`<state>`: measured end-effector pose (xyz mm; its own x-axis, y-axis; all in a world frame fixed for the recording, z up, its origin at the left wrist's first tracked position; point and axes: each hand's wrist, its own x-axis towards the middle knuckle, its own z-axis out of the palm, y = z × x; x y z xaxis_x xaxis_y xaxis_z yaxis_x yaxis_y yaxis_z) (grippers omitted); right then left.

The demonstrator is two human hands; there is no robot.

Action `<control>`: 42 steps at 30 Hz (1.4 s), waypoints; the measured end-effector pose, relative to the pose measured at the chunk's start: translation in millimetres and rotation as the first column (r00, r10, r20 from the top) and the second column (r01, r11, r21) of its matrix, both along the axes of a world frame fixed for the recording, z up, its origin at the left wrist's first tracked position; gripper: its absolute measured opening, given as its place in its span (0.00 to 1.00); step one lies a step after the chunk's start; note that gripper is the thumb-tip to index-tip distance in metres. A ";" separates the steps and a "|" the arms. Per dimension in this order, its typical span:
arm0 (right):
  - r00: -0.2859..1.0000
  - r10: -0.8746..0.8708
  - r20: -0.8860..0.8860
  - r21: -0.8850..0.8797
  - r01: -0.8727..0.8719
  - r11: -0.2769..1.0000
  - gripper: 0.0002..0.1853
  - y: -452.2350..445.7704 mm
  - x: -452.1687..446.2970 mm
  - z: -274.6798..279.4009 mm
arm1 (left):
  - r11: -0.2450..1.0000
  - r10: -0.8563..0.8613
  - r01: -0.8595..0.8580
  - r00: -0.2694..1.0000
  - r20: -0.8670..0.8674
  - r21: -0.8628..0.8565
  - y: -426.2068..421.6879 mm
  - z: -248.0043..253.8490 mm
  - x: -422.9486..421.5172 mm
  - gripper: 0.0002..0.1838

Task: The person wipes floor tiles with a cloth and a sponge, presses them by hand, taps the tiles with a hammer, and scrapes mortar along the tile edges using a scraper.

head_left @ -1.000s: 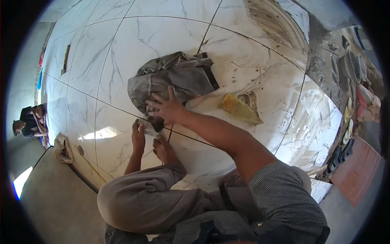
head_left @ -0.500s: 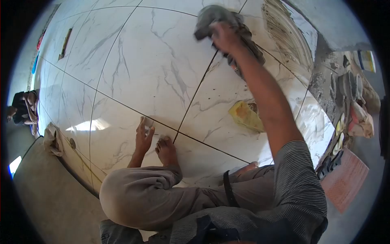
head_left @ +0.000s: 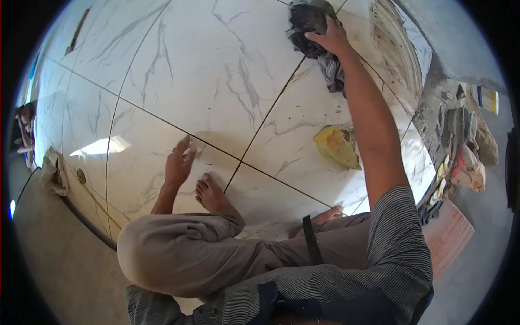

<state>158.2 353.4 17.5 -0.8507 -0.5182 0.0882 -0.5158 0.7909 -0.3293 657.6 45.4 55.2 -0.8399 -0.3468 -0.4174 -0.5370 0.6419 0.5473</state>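
Observation:
At the top of the view, my right hand grips a crumpled dark grey rag against the marble-patterned floor tile. Part of the rag trails below the fingers. My left hand is low on another tile, left of my bare foot. Its fingers are apart, with whitish patches on or beside the fingertips; I cannot make out any object in them. A yellow crumpled piece, perhaps a sponge or a bag, lies on the tile beside my right forearm.
Dark joints run between the tiles. Combed mortar covers a patch at upper right. Buckets, bags and a reddish board line the right side. A person is partly visible at far left.
The rag and my right hand have shifted slightly up and right in view. My left hand has drawn away from the foot. The whole view has tilted a little.

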 end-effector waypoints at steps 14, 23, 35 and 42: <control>0.901 -0.220 0.375 0.216 0.146 0.965 0.43 -60.3 328.5 62.7 | 0.781 0.427 -0.538 0.831 -0.357 -0.317 -170.4 -76.7 -191.9 0.45; 0.403 -0.228 0.886 0.154 0.208 0.966 0.37 -43.0 392.9 127.9 | 0.749 0.415 -0.495 0.869 -0.271 -0.441 -166.8 -76.7 -193.4 0.47; 0.780 -0.142 0.610 0.001 0.178 0.984 0.51 -36.4 188.9 117.4 | 0.760 0.423 -0.444 0.893 -0.157 -0.475 -160.8 -61.3 -200.1 0.47; 0.913 -0.224 0.342 0.300 0.120 0.946 0.39 -120.0 315.5 65.4 | 0.739 0.401 -0.402 0.907 -0.126 -0.541 -173.5 -77.0 -197.1 0.46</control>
